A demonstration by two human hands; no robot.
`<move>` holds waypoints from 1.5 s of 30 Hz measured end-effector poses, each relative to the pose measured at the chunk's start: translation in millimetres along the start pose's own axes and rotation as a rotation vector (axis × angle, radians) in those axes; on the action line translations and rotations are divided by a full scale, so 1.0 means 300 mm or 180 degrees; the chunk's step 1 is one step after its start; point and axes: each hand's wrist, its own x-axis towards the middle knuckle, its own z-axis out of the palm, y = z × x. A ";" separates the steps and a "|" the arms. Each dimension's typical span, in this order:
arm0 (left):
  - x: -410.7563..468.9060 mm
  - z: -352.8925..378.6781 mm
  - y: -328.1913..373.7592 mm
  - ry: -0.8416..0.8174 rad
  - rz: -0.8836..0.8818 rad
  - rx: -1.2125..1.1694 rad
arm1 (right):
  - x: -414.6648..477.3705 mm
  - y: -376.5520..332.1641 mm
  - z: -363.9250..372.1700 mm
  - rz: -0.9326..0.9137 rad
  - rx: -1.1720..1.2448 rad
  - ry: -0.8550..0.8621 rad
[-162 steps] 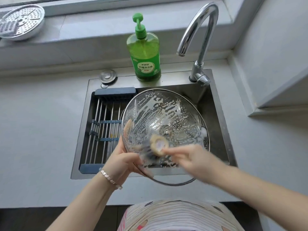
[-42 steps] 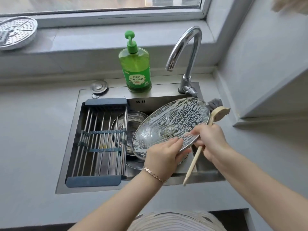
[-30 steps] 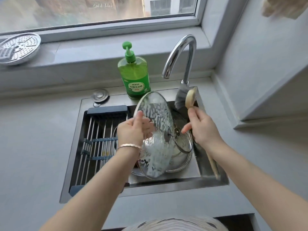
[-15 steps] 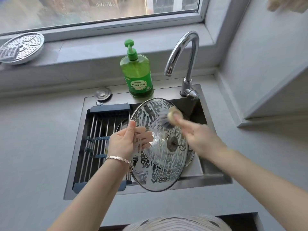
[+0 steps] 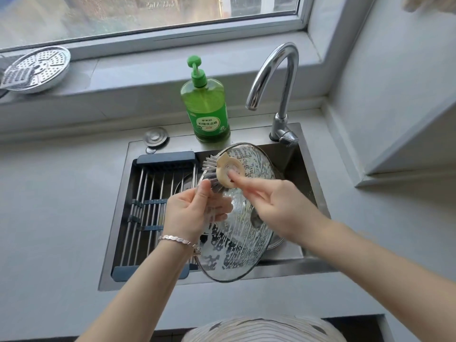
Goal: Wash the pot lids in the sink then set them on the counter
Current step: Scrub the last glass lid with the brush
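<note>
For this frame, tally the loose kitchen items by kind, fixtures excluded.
Soapy glass pot lid, held by left hand: 1
Wooden-headed dish brush, in right hand: 1
Green pump bottle of dish soap: 1
Perforated round metal steamer plate: 1
Slatted metal drying rack: 1
Total: 5

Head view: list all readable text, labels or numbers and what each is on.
Green soap bottle, label: a band of white characters, then smaller print and a round mark below, all too blurred to quote.
Glass pot lid, faucet, sink: no text visible.
</note>
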 end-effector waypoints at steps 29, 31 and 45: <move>0.074 -0.059 -0.013 0.0877 0.0135 0.0011 | -0.054 0.024 0.170 -0.0113 0.0052 -0.0130; 0.077 -0.067 -0.018 0.0943 0.0096 -0.0147 | 0.011 0.079 0.108 0.0384 0.0169 0.0323; 0.111 -0.086 -0.037 0.1230 -0.0016 -0.0438 | -0.068 -0.014 0.186 -0.0503 -0.0477 -0.0330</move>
